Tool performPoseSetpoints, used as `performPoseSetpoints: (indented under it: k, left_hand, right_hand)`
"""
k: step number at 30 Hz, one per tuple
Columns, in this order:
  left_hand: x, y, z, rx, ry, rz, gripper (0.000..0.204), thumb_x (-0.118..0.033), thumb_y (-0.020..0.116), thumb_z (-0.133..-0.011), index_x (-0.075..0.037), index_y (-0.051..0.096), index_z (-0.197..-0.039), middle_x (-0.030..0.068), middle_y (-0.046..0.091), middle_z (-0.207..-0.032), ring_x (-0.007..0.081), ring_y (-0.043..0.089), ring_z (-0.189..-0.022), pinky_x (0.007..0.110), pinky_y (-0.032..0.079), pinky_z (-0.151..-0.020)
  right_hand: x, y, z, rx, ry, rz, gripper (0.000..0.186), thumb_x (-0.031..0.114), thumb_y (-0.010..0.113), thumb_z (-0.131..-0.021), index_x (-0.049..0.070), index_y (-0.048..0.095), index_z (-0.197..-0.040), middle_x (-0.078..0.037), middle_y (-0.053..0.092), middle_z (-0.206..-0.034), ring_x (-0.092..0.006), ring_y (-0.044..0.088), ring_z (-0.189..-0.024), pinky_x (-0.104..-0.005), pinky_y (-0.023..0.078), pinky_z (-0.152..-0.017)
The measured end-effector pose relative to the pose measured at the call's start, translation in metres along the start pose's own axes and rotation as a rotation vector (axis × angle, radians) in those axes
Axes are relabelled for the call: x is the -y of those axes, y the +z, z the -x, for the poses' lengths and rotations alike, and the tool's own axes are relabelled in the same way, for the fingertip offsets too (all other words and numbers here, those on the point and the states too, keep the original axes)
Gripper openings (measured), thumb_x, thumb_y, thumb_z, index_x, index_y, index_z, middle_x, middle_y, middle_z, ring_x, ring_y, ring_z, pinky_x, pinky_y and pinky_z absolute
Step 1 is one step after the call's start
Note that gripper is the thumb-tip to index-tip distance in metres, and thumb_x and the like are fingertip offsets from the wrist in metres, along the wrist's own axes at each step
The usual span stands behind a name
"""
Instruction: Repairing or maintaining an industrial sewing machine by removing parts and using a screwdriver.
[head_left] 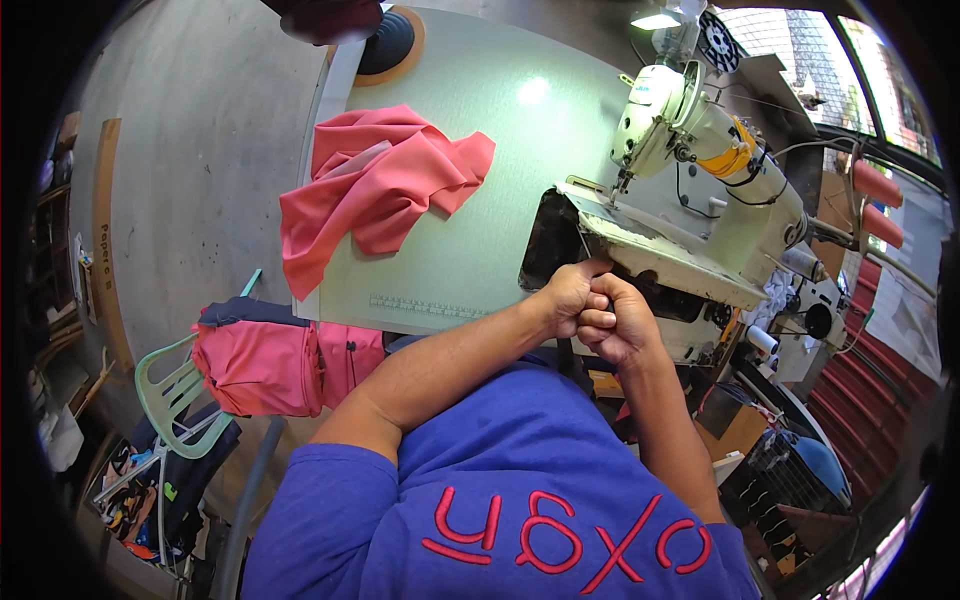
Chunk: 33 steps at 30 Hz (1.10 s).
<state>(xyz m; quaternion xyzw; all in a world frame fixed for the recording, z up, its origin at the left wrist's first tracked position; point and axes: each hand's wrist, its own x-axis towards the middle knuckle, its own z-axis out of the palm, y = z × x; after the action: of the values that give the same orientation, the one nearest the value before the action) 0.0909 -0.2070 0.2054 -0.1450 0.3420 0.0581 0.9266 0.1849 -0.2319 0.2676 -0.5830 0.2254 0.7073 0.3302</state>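
My left hand and my right hand meet at the front edge of a white sewing machine, both with fingers curled in. What they hold, if anything, is hidden between the fingers. Just above them is the machine's bed, which looks raised from the table, with a dark opening beside and under it. A thin line stands up near my left fingertips; I cannot make out what it is. To the left, a crumpled piece of pink fabric lies on the pale green table, apart from my hands.
A pink and navy bag rests on a green plastic chair at the left. At the far table edge is a round black and orange-brown object. Pink thread cones stand at the right, near a cluttered wire basket.
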Motion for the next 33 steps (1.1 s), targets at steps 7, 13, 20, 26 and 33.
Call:
performPoseSetpoints:
  k: [7, 13, 20, 26, 33]
  left_hand:
    - [0.004, -0.019, -0.014, 0.191, -0.041, 0.078, 0.046, -0.046, 0.047, -0.094, -0.004, 0.060, -0.082, -0.0021, 0.039, -0.044, 0.0118, 0.037, -0.031, 0.029, 0.036, -0.031]
    - [0.007, -0.019, -0.017, 0.238, 0.038, 0.128, 0.043, -0.040, 0.046, -0.097, 0.001, 0.059, -0.091, 0.0055, 0.055, -0.056, 0.0085, 0.037, -0.033, 0.027, 0.035, -0.031]
    - [0.012, -0.015, -0.018, 0.212, 0.114, 0.220, 0.035, -0.034, 0.050, -0.094, -0.001, 0.058, -0.090, 0.0201, 0.068, -0.082, 0.0070, 0.036, -0.033, 0.025, 0.034, -0.029]
    - [0.012, -0.009, -0.014, 0.246, 0.070, 0.296, 0.034, -0.036, 0.051, -0.092, -0.002, 0.058, -0.088, 0.0202, 0.068, -0.080, 0.0071, 0.034, -0.032, 0.026, 0.032, -0.028]
    - [0.016, -0.008, -0.016, 0.263, 0.121, 0.339, 0.035, -0.038, 0.051, -0.091, -0.004, 0.058, -0.086, 0.0179, 0.068, -0.081, 0.0089, 0.037, -0.034, 0.028, 0.036, -0.032]
  right_hand:
    - [0.001, 0.009, 0.001, -0.120, -0.018, 0.159, 0.020, 0.010, 0.054, -0.083, 0.016, 0.044, -0.067, 0.005, 0.045, -0.053, -0.0032, 0.036, -0.036, -0.0221, 0.025, -0.033]
    - [0.005, 0.017, 0.006, -0.191, -0.015, 0.280, 0.016, 0.013, 0.052, -0.085, 0.016, 0.045, -0.071, 0.008, 0.043, -0.054, -0.0011, 0.035, -0.037, -0.0196, 0.022, -0.034]
    - [0.008, 0.020, 0.007, -0.234, 0.006, 0.358, 0.021, 0.015, 0.054, -0.085, 0.018, 0.043, -0.067, 0.008, 0.040, -0.053, -0.0020, 0.033, -0.036, -0.0199, 0.021, -0.034]
    - [0.008, 0.017, 0.004, -0.275, 0.030, 0.419, 0.025, 0.020, 0.055, -0.085, 0.020, 0.040, -0.065, 0.008, 0.038, -0.052, -0.0023, 0.032, -0.036, -0.0205, 0.020, -0.035]
    - [0.009, 0.025, 0.007, -0.326, 0.003, 0.579, 0.024, 0.020, 0.055, -0.081, 0.019, 0.040, -0.062, 0.007, 0.038, -0.052, -0.0055, 0.029, -0.036, -0.0248, 0.020, -0.037]
